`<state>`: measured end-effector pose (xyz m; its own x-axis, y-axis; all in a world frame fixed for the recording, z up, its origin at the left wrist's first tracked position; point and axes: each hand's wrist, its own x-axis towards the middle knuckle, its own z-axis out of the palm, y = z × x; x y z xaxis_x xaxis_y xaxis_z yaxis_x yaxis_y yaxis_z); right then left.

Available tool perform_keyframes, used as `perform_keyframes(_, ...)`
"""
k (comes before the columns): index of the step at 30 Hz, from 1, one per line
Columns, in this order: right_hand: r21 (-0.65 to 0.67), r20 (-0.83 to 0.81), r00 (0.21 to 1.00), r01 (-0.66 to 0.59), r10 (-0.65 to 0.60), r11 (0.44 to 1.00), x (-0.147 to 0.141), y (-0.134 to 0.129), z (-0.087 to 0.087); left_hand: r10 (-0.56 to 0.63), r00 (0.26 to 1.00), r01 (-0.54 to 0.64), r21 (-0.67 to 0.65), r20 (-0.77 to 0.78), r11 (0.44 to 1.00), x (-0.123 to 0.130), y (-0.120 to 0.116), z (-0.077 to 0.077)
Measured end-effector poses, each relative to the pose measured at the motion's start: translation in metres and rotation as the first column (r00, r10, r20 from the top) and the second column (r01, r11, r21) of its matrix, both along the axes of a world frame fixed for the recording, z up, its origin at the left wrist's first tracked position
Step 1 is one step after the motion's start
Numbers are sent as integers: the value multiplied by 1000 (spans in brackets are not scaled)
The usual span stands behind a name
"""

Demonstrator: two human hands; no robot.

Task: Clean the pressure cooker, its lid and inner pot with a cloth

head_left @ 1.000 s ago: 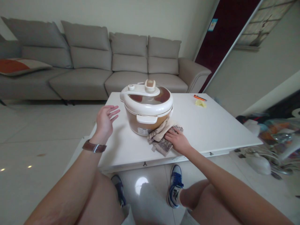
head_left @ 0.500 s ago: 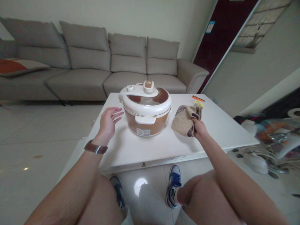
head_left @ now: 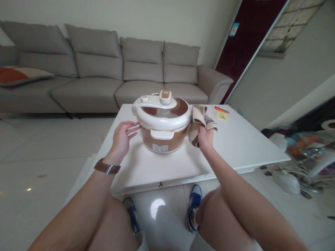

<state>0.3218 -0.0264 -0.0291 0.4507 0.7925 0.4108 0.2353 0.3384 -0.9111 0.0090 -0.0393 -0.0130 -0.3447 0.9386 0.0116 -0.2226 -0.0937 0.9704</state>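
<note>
A white and brown electric cooker (head_left: 163, 122) stands with its lid on, on a white table (head_left: 167, 167). At the cooker's left side is my left hand (head_left: 123, 136), fingers apart and holding nothing; its fingertips are close to the cooker's side, and I cannot tell if they touch. My right hand (head_left: 205, 137) is closed on a beige and brown cloth (head_left: 197, 122), which is against or very near the cooker's right side. The cloth hides part of that side.
An orange pen-like object (head_left: 221, 110) and a yellow piece of paper (head_left: 222, 116) lie on the table's back right part. Behind the table stands a grey sofa (head_left: 142, 66). Assorted items lie on the floor at the right. A drawer knob (head_left: 160, 184) sticks out in front.
My right hand has moved left with the cloth, from over the table's right part to the cooker's right side. The yellow paper is now more exposed. My left hand has barely shifted.
</note>
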Motion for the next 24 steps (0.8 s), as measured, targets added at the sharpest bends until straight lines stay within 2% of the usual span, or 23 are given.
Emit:
perform_keyframes(2, 135, 112, 993, 20, -36, 991, -10, -10, 10, -6, 1000, 5, 11, 2, 1000, 0, 1, -1)
perform_keyframes(4, 200, 261, 965, -22, -31, 980, -19, -20, 12, -5, 1000, 5, 15, 3, 1000, 0, 1, -2)
perform_keyframes(7, 159, 489, 872, -94, 4, 983, -28, -31, 7, -5, 1000, 5, 9, -7, 1000, 0, 1, -2)
perform_keyframes(10, 106, 542, 840, -90, 18, 990, -27, -32, 5, -5, 1000, 5, 14, -21, 1000, 1, 0, -2)
perform_keyframes(13, 125, 401, 916, -74, 17, 989, -21, -24, 11, -6, 1000, 6, 21, -28, 1000, 1, -1, -2)
perform_keyframes(16, 179, 167, 986, -20, -10, 984, -12, -12, 19, -9, 998, 9, 1, -67, 1000, 1, 0, -4)
perform_keyframes(18, 186, -29, 999, 28, -23, 982, -1, -4, 20, -45, 993, 43, -23, -111, 999, 1, 0, -6)
perform_keyframes(21, 94, -356, 934, 79, -41, 992, 23, 9, 14, -200, 966, 195, -46, -165, 980, 5, -2, -8)
perform_keyframes(24, -39, -552, 824, 129, -129, 991, 54, 19, 2, -415, 892, 406, -87, -178, 910, 13, -8, -7)
